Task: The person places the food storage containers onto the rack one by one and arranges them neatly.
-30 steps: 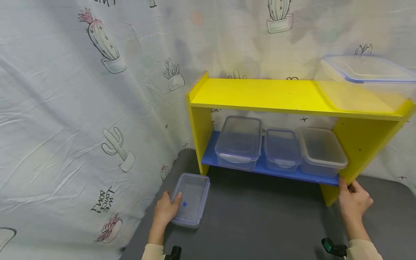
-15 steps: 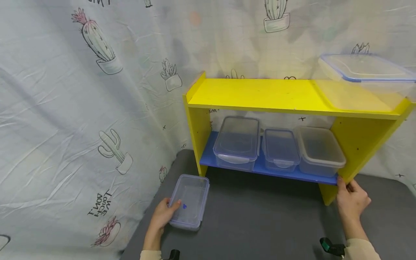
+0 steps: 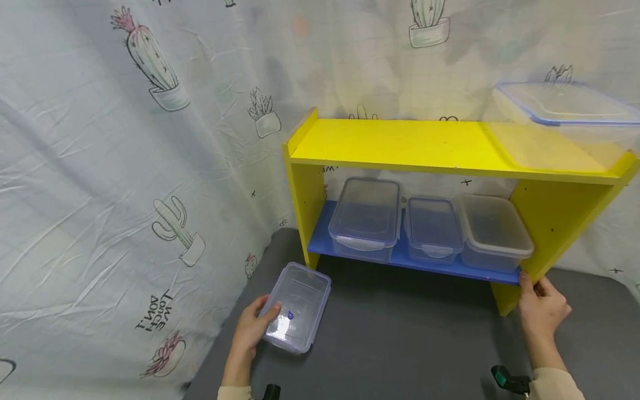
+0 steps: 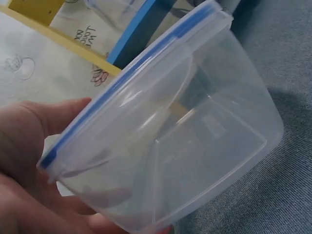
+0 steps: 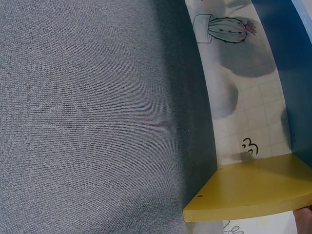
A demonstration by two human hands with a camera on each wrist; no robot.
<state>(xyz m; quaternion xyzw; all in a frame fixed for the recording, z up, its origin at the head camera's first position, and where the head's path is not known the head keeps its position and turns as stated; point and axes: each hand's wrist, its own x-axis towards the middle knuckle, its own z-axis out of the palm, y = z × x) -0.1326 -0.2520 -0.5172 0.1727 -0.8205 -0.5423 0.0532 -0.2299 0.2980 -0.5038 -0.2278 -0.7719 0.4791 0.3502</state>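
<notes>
My left hand (image 3: 249, 328) holds a clear lidded food container (image 3: 305, 294) with a blue seal, left of the shelf unit. Its thumb lies over the lid. In the left wrist view, fingers (image 4: 105, 223) reach round the side and underneath, and the food container (image 4: 209, 141) is tilted over the grey cloth surface. My right hand (image 3: 542, 308) grips the lower right side panel of the yellow shelf unit (image 3: 390, 144), by the end of its blue shelf (image 3: 400, 256). Only a bit of that hand (image 5: 305, 222) shows in the right wrist view, beside the yellow panel (image 5: 253, 187).
On the blue shelf stand a large lidded container (image 3: 367, 214), a smaller one (image 3: 434, 225) and a whitish-rimmed one (image 3: 495, 228). A big container (image 3: 570, 105) sits on top at the right. Behind hangs a cactus-print curtain (image 3: 225, 155); dark grey cloth (image 3: 400, 333) lies below.
The food container at my left hand has tilted and turned slightly, its far end swinging to the right, and light now glints on its lid. The right hand keeps its grip on the panel.
</notes>
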